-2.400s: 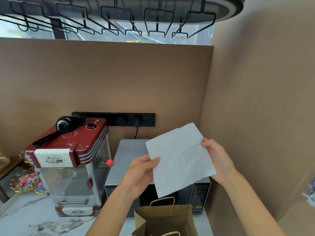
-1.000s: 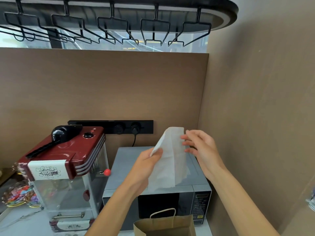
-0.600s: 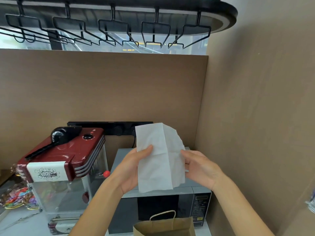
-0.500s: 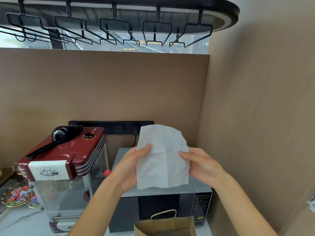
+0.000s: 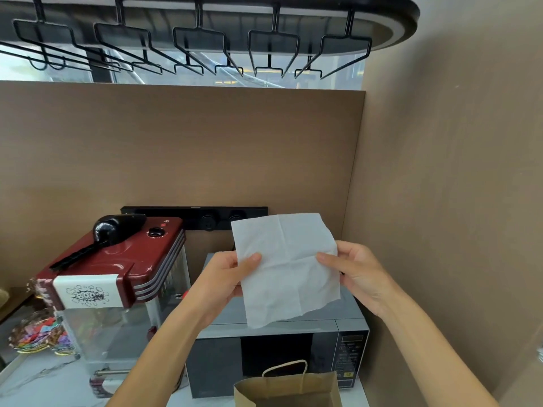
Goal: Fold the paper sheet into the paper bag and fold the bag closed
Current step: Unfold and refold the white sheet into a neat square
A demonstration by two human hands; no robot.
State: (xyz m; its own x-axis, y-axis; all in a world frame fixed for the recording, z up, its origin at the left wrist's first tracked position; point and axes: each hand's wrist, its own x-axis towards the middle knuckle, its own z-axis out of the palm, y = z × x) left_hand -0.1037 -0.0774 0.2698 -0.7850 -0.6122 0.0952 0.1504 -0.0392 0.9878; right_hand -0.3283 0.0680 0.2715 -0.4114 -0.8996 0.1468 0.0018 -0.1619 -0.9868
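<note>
Brown panels wall off a counter holding a microwave [image 5: 276, 342] and a red popcorn machine [image 5: 117, 277], and I hold the sheet [image 5: 286, 268] up in the air above the bag [image 5: 289, 390], which stands open at the bottom edge of view. My left hand [image 5: 223, 277] pinches its left edge between thumb and fingers, my right hand [image 5: 357, 274] pinches the right edge likewise. It looks thin, limp and easily torn, so I'd grip at the edges and crease gently.
</note>
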